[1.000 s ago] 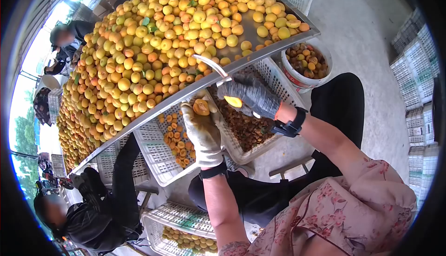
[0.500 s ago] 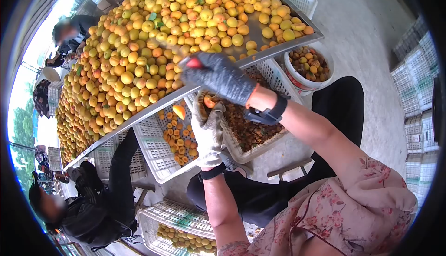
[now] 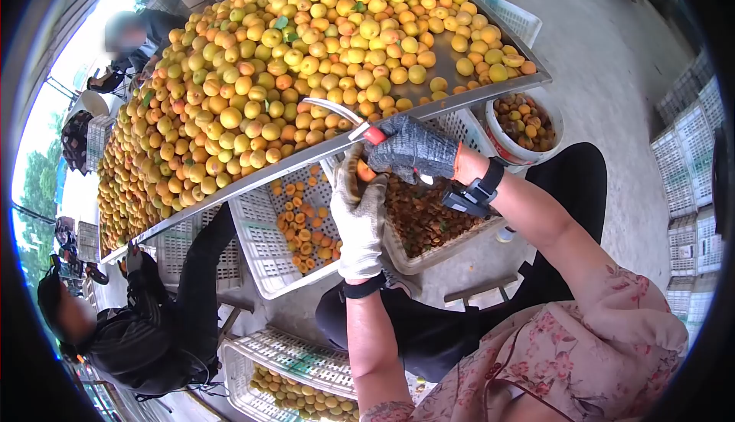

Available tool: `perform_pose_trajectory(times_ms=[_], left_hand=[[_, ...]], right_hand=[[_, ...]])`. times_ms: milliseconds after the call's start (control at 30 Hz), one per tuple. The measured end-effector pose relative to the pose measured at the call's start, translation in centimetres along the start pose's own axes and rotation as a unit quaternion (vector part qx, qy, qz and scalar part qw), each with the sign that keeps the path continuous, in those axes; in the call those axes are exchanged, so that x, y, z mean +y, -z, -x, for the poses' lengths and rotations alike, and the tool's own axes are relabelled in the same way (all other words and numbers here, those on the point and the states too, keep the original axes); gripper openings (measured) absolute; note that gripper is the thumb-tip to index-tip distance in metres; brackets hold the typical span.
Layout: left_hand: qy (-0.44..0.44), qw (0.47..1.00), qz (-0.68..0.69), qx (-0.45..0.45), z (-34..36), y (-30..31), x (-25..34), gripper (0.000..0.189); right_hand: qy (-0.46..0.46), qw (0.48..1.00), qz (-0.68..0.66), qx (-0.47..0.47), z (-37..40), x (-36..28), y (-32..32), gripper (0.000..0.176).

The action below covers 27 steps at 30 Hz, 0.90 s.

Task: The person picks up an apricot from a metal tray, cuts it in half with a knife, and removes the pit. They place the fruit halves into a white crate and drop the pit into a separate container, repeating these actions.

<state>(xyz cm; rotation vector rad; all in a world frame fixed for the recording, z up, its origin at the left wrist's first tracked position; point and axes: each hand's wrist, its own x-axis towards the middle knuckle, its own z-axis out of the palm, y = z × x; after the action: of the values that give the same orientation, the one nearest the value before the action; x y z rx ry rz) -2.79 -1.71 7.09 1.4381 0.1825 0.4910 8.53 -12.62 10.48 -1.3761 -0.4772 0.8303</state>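
Observation:
My left hand point(image 3: 360, 219), in a white glove, is closed around an orange piece of apricot point(image 3: 366, 171) just below the table's edge. Right beside it, my right hand point(image 3: 417, 148) in a grey glove grips a red-handled knife point(image 3: 374, 135) with a curved blade that points up and left over the fruit. The fingers of both hands are close together at the piece. Below and left of them, a white crate point(image 3: 264, 273) holds halved apricots point(image 3: 302, 227). Beneath my right hand is a crate point(image 3: 417, 263) of brown pits point(image 3: 429, 219).
A metal table point(image 3: 528, 77) bears a large heap of apricots point(image 3: 253, 93). At its right end stands a white bucket point(image 3: 501, 142) of fruit. Another person point(image 3: 145, 338) sits at lower left, one more at upper left. A fruit crate point(image 3: 287, 353) is below; stacked crates point(image 3: 681, 177) stand right.
My right hand has come down from over the fruit to my left hand, with the knife. An orange piece seen over the halves crate is gone from the air. The view has shifted slightly.

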Motion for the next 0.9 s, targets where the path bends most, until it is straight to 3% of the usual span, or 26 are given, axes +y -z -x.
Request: perform_pose_trajectory(times_ms=[100, 233, 267, 300, 333, 367, 433, 467, 500, 567, 633, 667, 700, 733, 767, 800, 833, 867, 900], left_hand=[[-0.043, 0.997, -0.065, -0.015, -0.3, 0.5, -0.5, 0.047], [-0.043, 0.999, 0.003, -0.004, -0.2, 0.7, -0.2, 0.046], [-0.041, 0.996, -0.08, 0.024, -0.3, 1.2, 0.0, 0.046], [-0.039, 0.984, -0.165, 0.054, -0.3, 1.8, 0.2, 0.047], [-0.051, 0.972, -0.215, 0.077, -0.5, 3.0, -1.1, 0.05], [-0.042, 0.948, -0.296, 0.107, -0.5, 3.8, -1.9, 0.053], [-0.058, 0.858, -0.491, 0.136, -0.1, 3.6, -0.5, 0.057], [-0.05, 0.865, -0.48, 0.139, -0.1, 3.7, -0.7, 0.057], [0.008, 0.906, -0.4, 0.138, -0.2, 4.1, -1.6, 0.059], [-0.024, 0.876, -0.456, 0.156, -0.2, 3.5, -0.9, 0.057], [0.002, 0.908, -0.383, 0.168, 0.0, 3.4, 0.4, 0.053], [-0.029, 0.92, -0.347, 0.179, 0.0, 4.2, 0.6, 0.05], [-0.062, 0.932, -0.303, 0.188, -0.1, 4.6, 0.6, 0.048], [-0.115, 0.945, -0.236, 0.196, -0.1, 4.8, 2.2, 0.044], [-0.073, 0.949, -0.186, 0.243, 0.6, 4.7, 3.7, 0.039], [-0.062, 0.942, -0.156, 0.291, 1.0, 5.0, 5.5, 0.029], [-0.152, 0.913, -0.223, 0.306, 2.0, 3.5, 10.1, 0.036], [-0.244, 0.862, -0.292, 0.336, 2.5, 3.1, 13.3, 0.031], [-0.269, 0.835, -0.303, 0.372, 3.3, 4.5, 14.7, 0.026]], right_hand=[[0.028, 0.999, -0.016, 0.032, 0.2, 0.3, -0.5, 0.011], [-0.041, 0.992, -0.09, 0.073, 0.3, 1.1, 0.0, 0.007], [-0.011, 0.997, -0.035, 0.074, 0.5, 1.8, 0.6, 0.006], [-0.009, 0.99, 0.111, 0.084, 1.0, 1.0, 1.0, 0.013], [0.163, 0.923, 0.318, 0.143, 0.2, 3.1, 2.1, 0.017], [0.32, 0.784, 0.495, 0.194, -0.7, 5.3, 3.3, 0.022], [0.124, 0.824, 0.532, 0.153, 1.0, 2.6, 3.8, 0.034], [0.158, 0.803, 0.548, 0.172, 1.6, 1.0, 3.7, 0.034], [0.188, 0.783, 0.56, 0.194, 2.2, -0.6, 3.2, 0.036], [0.322, 0.768, 0.493, 0.253, 3.6, -4.0, 1.8, 0.034], [0.389, 0.783, 0.406, 0.266, 6.6, -9.5, -1.0, 0.033], [0.359, 0.875, 0.225, 0.236, 7.6, -10.8, -1.3, 0.026], [0.312, 0.928, 0.043, 0.197, 8.7, -12.2, -1.3, 0.02], [0.284, 0.923, -0.257, 0.041, 10.5, -13.8, -1.3, 0.026], [0.312, 0.928, -0.186, -0.085, 11.9, -14.6, 0.9, 0.03], [0.309, 0.934, -0.164, -0.075, 12.8, -14.7, 1.9, 0.03], [0.313, 0.938, -0.142, -0.054, 14.1, -15.2, 2.7, 0.03], [0.315, 0.941, -0.121, -0.031, 15.5, -15.6, 3.3, 0.03], [0.315, 0.943, -0.103, -0.007, 17.0, -15.7, 4.0, 0.03]])
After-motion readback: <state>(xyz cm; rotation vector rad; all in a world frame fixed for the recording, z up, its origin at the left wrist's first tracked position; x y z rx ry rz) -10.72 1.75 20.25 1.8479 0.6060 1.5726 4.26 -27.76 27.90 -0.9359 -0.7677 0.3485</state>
